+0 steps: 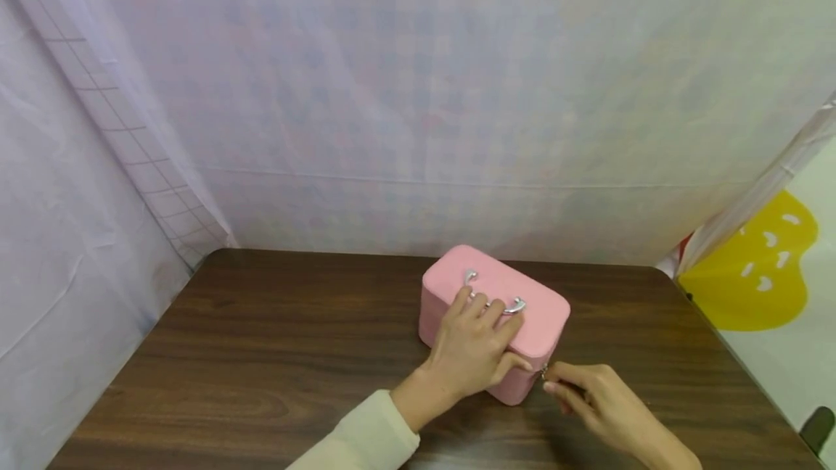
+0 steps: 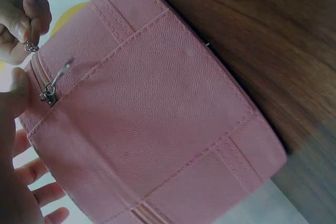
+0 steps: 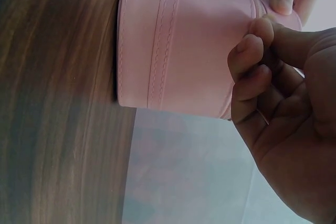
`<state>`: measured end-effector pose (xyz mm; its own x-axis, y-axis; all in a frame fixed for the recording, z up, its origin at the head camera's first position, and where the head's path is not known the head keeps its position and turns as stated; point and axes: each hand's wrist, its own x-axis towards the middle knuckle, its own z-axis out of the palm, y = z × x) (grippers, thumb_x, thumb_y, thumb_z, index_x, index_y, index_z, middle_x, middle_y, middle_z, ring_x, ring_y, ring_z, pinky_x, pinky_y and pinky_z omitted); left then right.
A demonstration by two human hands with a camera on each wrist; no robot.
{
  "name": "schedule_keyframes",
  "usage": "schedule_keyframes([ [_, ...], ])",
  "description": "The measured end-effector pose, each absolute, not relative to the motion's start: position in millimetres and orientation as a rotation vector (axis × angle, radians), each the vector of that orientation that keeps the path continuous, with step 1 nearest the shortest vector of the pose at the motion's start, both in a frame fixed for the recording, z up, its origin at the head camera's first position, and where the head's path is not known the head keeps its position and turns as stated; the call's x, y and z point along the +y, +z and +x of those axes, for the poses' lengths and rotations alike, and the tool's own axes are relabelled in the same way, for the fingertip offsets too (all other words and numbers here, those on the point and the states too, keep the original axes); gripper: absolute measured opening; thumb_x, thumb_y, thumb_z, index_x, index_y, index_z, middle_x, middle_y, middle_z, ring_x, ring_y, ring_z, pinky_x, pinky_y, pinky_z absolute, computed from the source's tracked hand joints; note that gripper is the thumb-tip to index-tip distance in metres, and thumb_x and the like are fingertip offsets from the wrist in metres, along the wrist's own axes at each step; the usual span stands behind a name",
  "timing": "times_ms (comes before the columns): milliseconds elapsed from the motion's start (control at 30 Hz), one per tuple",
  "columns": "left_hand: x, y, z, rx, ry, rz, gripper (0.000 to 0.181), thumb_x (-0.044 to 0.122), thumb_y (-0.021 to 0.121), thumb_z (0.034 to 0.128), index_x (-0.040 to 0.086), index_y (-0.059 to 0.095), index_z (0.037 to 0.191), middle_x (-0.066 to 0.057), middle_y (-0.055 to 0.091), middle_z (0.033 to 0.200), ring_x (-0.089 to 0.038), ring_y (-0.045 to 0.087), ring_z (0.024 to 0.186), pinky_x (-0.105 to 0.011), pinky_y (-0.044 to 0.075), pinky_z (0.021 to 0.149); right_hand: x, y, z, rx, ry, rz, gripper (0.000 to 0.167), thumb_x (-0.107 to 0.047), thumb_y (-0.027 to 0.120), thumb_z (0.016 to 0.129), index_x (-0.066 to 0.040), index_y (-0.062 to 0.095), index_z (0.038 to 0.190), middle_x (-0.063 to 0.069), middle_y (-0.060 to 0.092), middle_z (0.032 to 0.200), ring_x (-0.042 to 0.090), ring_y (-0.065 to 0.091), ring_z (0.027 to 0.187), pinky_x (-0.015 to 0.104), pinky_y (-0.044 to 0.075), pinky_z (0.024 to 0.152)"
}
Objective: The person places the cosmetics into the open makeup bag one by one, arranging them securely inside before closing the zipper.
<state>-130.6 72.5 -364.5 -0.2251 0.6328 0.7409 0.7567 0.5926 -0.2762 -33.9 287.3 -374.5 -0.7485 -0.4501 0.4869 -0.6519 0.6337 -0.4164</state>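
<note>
A pink zippered case stands on the table, its lid facing up with a curved silver handle. My left hand rests on the lid, fingers spread beside the handle and thumb at the lid's front edge. At the case's right corner, my right hand pinches a small metal zipper pull between thumb and forefinger. A second zipper pull hangs loose on the front, also visible in the right wrist view. The right fingers hide the pinched pull in that view.
The dark wood table extends to both sides of the case. A pale curtain hangs behind it, and more white cloth covers the left side. Beyond the right edge shows a yellow shape.
</note>
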Motion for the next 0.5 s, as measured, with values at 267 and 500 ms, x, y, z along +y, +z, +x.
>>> schedule_keyframes([
  [267, 80, -360, -130, -1.947, -0.158, -1.074, 0.066, 0.078, 0.051, 0.071, 0.023, 0.072, 0.1, 0.006, 0.063, 0.103, -0.015, 0.055, 0.087, -0.039, 0.04, 0.089, 290, -373, -34, -2.522, 0.85, 0.898, 0.038, 0.01, 0.065, 0.083, -0.027, 0.056, 0.087, -0.018, 0.049, 0.065, -0.007, 0.043, 0.053, 0.01, 0.036, 0.045],
  [500, 85, -358, -126, -1.996, -0.136, -1.045, 0.068, 0.081, 0.048, 0.07, 0.025, 0.072, 0.101, 0.007, 0.063, 0.106, -0.014, 0.055, 0.086, -0.034, 0.041, 0.082, 293, -372, -33, -2.525, 0.843, 0.885, 0.038, 0.009, 0.065, 0.083, -0.027, 0.056, 0.087, -0.018, 0.049, 0.065, -0.006, 0.045, 0.054, 0.01, 0.036, 0.045],
])
